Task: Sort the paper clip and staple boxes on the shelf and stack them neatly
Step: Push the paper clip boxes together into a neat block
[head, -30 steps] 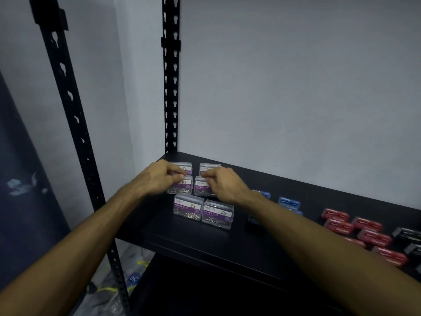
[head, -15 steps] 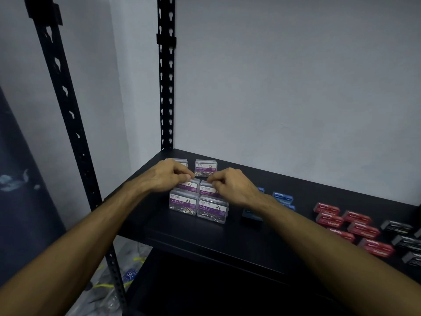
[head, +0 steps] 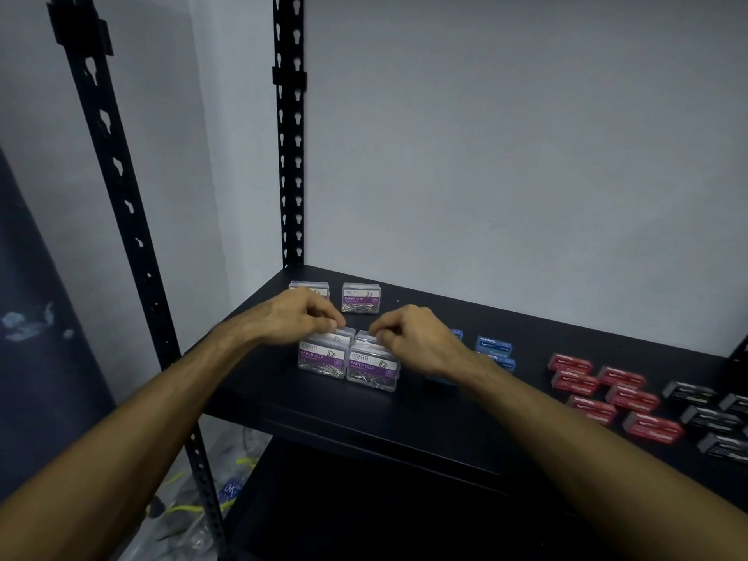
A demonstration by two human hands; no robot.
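Hands [head: 364,330], clear plastic clip boxes [head: 349,364]

A flat black metal shelf [head: 364,423], carried on perforated black uprights [head: 288,155], bore small boxes in colour groups. Near its left back corner stood clear plastic paper clip boxes with purple labels [head: 322,360]: two side by side at the front, touching, and two more [head: 361,297] further back, apart from each other. To their right lay blue staple boxes [head: 494,345], then red staple boxes [head: 629,396], then dark grey staple boxes [head: 710,419] at the right edge.
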